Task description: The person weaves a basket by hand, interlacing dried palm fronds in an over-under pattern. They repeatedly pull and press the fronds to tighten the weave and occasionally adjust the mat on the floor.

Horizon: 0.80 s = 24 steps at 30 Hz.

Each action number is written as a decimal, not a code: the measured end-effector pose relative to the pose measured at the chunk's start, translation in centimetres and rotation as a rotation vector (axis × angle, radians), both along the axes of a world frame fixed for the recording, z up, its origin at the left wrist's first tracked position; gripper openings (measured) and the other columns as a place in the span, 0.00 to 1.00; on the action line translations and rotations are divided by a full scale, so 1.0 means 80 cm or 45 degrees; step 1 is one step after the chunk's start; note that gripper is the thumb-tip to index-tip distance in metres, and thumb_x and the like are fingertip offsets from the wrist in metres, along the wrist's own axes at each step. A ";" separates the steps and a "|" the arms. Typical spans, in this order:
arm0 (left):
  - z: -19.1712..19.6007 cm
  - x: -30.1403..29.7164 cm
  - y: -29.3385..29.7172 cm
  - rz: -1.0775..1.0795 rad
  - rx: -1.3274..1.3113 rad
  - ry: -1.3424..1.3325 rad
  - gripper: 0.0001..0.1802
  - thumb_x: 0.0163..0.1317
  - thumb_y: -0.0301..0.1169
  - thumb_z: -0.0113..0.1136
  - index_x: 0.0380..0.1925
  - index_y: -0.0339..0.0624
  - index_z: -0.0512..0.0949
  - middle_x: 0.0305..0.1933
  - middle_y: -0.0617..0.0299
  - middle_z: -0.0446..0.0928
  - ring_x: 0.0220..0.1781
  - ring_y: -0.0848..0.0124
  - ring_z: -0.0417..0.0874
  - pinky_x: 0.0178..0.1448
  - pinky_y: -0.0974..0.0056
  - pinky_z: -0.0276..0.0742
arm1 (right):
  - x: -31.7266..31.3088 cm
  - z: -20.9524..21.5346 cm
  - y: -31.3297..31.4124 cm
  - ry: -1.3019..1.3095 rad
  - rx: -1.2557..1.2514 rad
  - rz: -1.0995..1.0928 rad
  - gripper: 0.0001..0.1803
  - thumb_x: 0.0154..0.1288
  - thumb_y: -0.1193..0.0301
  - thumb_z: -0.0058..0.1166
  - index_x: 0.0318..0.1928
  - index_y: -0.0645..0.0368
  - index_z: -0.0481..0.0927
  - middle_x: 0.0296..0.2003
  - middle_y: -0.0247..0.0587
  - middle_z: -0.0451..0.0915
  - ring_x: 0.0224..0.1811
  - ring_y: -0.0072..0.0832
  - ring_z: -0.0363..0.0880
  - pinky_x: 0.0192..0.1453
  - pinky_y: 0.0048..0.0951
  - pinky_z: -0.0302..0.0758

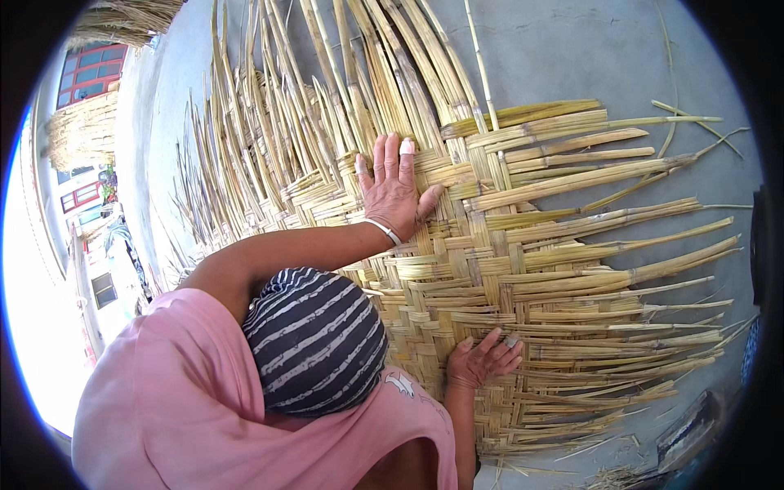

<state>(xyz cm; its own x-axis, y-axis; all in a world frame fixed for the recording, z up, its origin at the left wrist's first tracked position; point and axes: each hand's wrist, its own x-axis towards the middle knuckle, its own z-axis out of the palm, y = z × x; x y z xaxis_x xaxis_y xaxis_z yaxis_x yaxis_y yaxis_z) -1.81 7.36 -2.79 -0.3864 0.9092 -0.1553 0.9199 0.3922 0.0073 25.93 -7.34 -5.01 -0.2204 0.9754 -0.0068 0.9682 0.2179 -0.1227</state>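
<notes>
Neither of my own hands shows in the head view. Close below, another person in a pink top (204,384) and a dark striped cap (318,343) leans over a large mat (441,265) woven from flattened yellowish reed strips. That person's left hand (396,188) lies flat on the weave with its fingers spread, white tape on some fingertips and a pale bracelet at the wrist. Lower down, the same person's right hand (483,361) rests on the weave with a grey band round one finger. Loose strip ends (645,167) fan out beyond the weave at the right and the top.
Grey concrete floor (563,49) surrounds the mat. A bundle of dry stalks (126,20) is at the upper left, and thin loose stalks (686,112) lie at the right. A dark block-like thing (690,433) sits at the lower right. Red-framed windows (91,72) stand beyond.
</notes>
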 end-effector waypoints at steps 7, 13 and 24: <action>-0.014 0.002 -0.002 -0.001 0.031 0.007 0.44 0.59 0.56 0.44 0.66 0.37 0.47 0.71 0.45 0.42 0.74 0.49 0.36 0.70 0.40 0.24 | 0.003 -0.003 0.000 -0.009 -0.050 -0.008 0.31 0.62 0.57 0.41 0.63 0.57 0.56 0.65 0.53 0.51 0.65 0.57 0.53 0.64 0.61 0.50; -0.016 0.006 0.004 -0.005 0.022 0.033 0.43 0.59 0.53 0.45 0.66 0.38 0.47 0.71 0.45 0.43 0.74 0.49 0.36 0.70 0.39 0.26 | 0.005 -0.001 0.002 0.026 -0.066 -0.027 0.27 0.64 0.57 0.40 0.61 0.55 0.59 0.66 0.52 0.50 0.64 0.56 0.52 0.63 0.61 0.50; -0.020 0.007 -0.001 -0.046 0.075 0.087 0.40 0.62 0.50 0.41 0.66 0.36 0.46 0.71 0.43 0.42 0.74 0.48 0.36 0.70 0.40 0.26 | 0.007 0.000 0.000 0.090 -0.070 -0.065 0.28 0.62 0.58 0.45 0.60 0.52 0.61 0.64 0.50 0.55 0.64 0.53 0.55 0.63 0.59 0.51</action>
